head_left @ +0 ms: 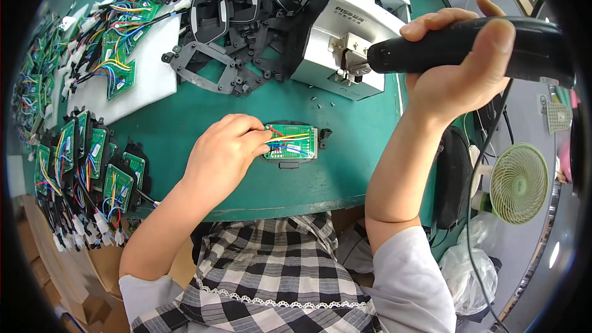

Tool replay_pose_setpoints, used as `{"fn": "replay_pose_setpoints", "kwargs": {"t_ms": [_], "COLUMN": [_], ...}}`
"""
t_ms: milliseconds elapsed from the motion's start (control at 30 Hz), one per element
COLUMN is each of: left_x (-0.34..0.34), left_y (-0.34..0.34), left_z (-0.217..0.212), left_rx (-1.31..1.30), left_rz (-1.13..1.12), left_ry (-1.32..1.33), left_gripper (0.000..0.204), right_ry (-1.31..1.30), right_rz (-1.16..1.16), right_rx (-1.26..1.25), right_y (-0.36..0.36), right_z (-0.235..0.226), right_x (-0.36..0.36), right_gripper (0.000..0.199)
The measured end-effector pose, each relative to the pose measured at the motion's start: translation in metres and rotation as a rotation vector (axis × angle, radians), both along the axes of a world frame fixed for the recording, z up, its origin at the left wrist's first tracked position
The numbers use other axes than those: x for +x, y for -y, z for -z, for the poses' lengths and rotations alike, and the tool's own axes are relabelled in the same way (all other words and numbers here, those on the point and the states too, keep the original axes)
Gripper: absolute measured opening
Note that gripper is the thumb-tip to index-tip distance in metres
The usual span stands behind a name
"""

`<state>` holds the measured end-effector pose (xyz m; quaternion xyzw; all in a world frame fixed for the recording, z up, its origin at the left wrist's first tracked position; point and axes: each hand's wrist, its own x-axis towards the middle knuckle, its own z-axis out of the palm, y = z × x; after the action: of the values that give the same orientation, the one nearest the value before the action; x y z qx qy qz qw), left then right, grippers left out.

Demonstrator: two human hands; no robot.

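Observation:
My left hand (225,148) grips the left edge of a green circuit board (302,132), its fingers pressed over yellow, red and blue wires. The board sits on a black plastic frame (288,164), whose tabs stick out beside it on the green table. My right hand (459,61) is wrapped round a black electric screwdriver (431,46), held level and pointing left. The screwdriver's thin bit meets the metal outlet (354,65) of a white screw feeder (314,61); whether a screw is on the tip, I cannot tell.
Black plastic frames (213,18) are heaped behind the board. Wired boards (123,37) lie on white foam (157,83) at the far left; several finished-looking assemblies (95,154) stand nearer. Loose screws (319,106) lie before the feeder. A green fan (519,183) and a dark cable (472,209) are at right.

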<state>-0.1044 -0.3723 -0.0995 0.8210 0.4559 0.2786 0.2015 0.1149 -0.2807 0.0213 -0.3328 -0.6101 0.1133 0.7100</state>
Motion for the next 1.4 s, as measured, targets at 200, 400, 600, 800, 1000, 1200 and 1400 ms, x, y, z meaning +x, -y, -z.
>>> {"fn": "replay_pose_setpoints", "kwargs": {"t_ms": [200,400,600,800,1000,1200,1400], "left_x": [0.001,0.000,0.004,0.050,0.059,0.080,0.028], "left_y": [0.000,0.000,-0.003,-0.053,-0.094,-0.137,-0.064], "left_z": [0.001,0.001,-0.021,-0.057,-0.064,-0.096,-0.070], "left_rx": [0.033,0.021,0.093,0.255,0.492,0.706,0.259], "left_rz": [0.000,0.002,0.023,0.050,0.078,-0.130,0.195], "left_ry": [-0.001,-0.002,-0.070,0.027,-0.118,-0.083,-0.140], "left_gripper": [0.019,0.018,0.028,0.027,0.014,0.037,0.014], "right_ry": [0.001,0.006,-0.162,-0.284,-0.332,-0.124,-0.062], "right_rz": [-0.005,0.016,-0.087,-0.368,-0.287,-0.069,-0.033], "right_rx": [-0.012,-0.008,-0.140,-0.114,-0.049,-0.067,-0.061], "right_y": [0.002,0.004,0.013,0.015,0.015,0.002,-0.001], "right_z": [0.011,0.014,0.011,-0.007,-0.015,0.007,0.013], "right_x": [-0.010,-0.008,0.005,0.020,0.069,0.019,0.012], "right_gripper": [0.064,0.065,0.067,0.068,0.068,0.069,0.065]}}
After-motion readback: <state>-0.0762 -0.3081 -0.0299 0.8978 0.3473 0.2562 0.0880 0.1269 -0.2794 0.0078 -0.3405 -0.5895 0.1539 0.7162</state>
